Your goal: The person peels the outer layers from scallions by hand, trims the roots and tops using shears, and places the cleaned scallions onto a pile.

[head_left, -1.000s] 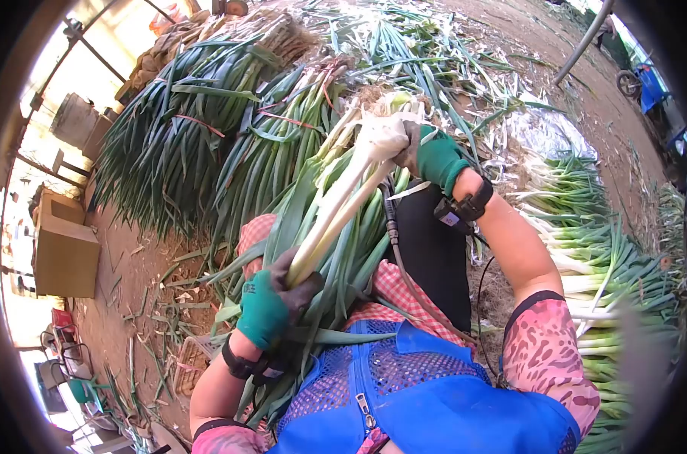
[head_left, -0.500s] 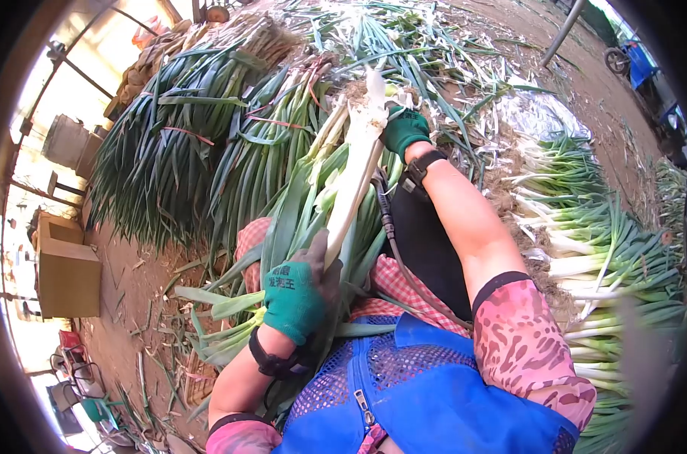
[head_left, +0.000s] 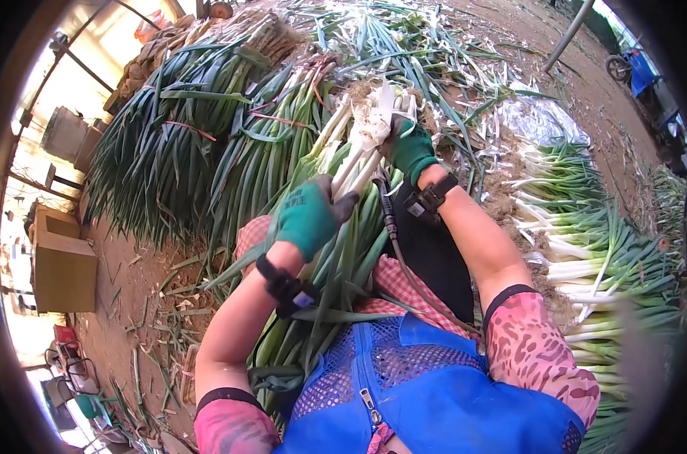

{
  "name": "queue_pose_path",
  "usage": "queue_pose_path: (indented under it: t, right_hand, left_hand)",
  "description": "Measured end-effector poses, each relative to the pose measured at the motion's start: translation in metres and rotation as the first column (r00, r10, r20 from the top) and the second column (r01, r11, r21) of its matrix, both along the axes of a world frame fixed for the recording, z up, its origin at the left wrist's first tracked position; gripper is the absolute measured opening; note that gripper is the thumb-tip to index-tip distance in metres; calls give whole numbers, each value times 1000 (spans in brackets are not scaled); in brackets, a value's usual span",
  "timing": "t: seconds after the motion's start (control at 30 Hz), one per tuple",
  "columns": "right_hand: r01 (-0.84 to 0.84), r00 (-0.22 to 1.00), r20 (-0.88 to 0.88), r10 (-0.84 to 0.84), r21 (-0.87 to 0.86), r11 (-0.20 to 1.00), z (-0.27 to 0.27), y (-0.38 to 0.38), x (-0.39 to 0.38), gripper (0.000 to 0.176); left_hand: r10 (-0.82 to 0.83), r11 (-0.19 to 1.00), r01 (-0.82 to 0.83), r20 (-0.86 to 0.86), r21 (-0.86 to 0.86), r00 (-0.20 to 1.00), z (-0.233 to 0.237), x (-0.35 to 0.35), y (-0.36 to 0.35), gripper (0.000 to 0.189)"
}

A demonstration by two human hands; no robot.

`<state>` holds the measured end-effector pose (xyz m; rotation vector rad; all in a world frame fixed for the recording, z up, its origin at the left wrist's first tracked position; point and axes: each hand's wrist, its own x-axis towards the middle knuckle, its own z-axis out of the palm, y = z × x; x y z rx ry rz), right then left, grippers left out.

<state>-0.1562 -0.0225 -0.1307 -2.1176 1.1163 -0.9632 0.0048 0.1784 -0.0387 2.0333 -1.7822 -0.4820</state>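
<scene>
My left hand (head_left: pixel 313 213), in a green glove with dark fingers, is closed around the pale shaft of a long green onion (head_left: pixel 346 173). My right hand (head_left: pixel 409 150), gloved alike, grips higher up by the white root end, where loose papery skin (head_left: pixel 372 127) hangs; its fingertips are partly hidden. More green onions (head_left: pixel 330 261) lie across my lap beneath both hands, leaves toward me. Just below my right hand, a black nozzle (head_left: pixel 387 208) on a hose rests against my dark trouser leg.
Tied bundles of untrimmed green onions (head_left: pixel 166 144) are piled at left. Cleaned white-stemmed green onions (head_left: pixel 585 250) lie in a row at right, near a silvery sheet (head_left: pixel 544 119). Leaf scraps (head_left: pixel 389 38) litter the ground ahead. A cardboard-coloured box (head_left: pixel 65 265) stands far left.
My left hand has moved up and right, closer to my right hand. My right hand has shifted slightly down. The leaves that stuck out left below my left hand no longer show there.
</scene>
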Motion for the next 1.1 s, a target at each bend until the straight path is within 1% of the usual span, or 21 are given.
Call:
queue_pose_path:
  t: [0.1,0.13,0.17,0.23,0.3,0.37,0.43,0.5,0.57,0.6,0.67,0.7,0.77,0.83,0.87,0.9,0.93,0.97,1.03,1.07,1.1]
  right_hand:
    - [131,959,-262,-105,84,988,25,28,0,30]
    - [170,958,-248,-145,84,982,19,29,2,33]
    - [212,910,-377,-170,71,975,12,32,-1,32]
    - [238,896,-393,-204,39,970,-10,30,2,35]
    - [303,825,-491,-279,-32,952,-39,14,-1,39]
    - [565,815,-322,-481,262,782,-141,-83,-19,39]
    - [397,827,-482,-288,141,907,-70,-66,-36,39]
    - [360,865,-403,-298,86,929,-66,-62,-39,38]
    - [267,962,-128,-243,234,935,-120,-98,-57,38]
    - [167,985,-7,-172,287,943,-135,-107,-71,39]
    - [354,927,-66,-369,478,804,-97,-96,-95,39]
    - [322,926,1,-377,516,794,-165,-145,-128,37]
    - [432,780,56,-624,673,601,-121,-121,-159,37]
    - [130,704,410,-580,728,673,-120,-132,-163,36]
    - [264,828,347,-440,451,853,-126,-132,-159,35]
    - [382,892,221,-394,98,919,-61,-85,-124,35]
    - [182,827,469,-311,299,937,-26,-53,-94,30]
    - [72,852,477,-214,298,952,-9,-41,-75,25]
    - [-196,892,449,49,288,937,28,-13,-37,16]
    - [-340,866,469,174,297,892,42,6,-21,11]
    - [-510,815,509,278,401,761,60,25,-10,13]
  left_hand:
    - [56,987,8,-390,160,919,-37,8,-42,46]
    - [41,997,-30,-153,70,987,-25,-8,-37,47]
    - [31,989,-16,-97,150,995,-13,-22,-29,43]
    - [-45,996,35,126,82,991,-22,-38,-23,37]
    - [-57,995,46,134,85,989,-18,-42,-10,35]
    - [-128,990,115,166,81,978,-1,-39,15,32]
    - [-76,997,71,138,38,988,10,-26,31,29]
    - [100,992,-70,-307,106,946,-12,4,19,32]
    - [247,967,-144,-636,210,731,-13,25,6,37]
    - [250,968,-159,-720,193,647,-19,35,1,34]
    - [257,962,-213,-832,171,492,-21,46,0,29]
    - [258,955,-249,-864,161,432,-13,50,0,27]
    - [322,927,-323,-845,190,426,7,59,3,24]
    - [238,953,-265,-906,148,350,10,69,1,25]
    - [237,949,-273,-926,156,295,10,68,-2,23]
    - [210,966,-223,-905,133,370,10,69,-6,22]
    - [179,979,-168,-878,114,444,9,71,-12,22]
    - [141,989,-110,-844,99,517,10,72,-16,22]
    - [144,988,-113,-864,101,483,15,64,-19,25]
    - [121,991,-113,-866,75,485,19,60,-19,28]
    - [98,992,-114,-868,48,487,22,59,-19,33]
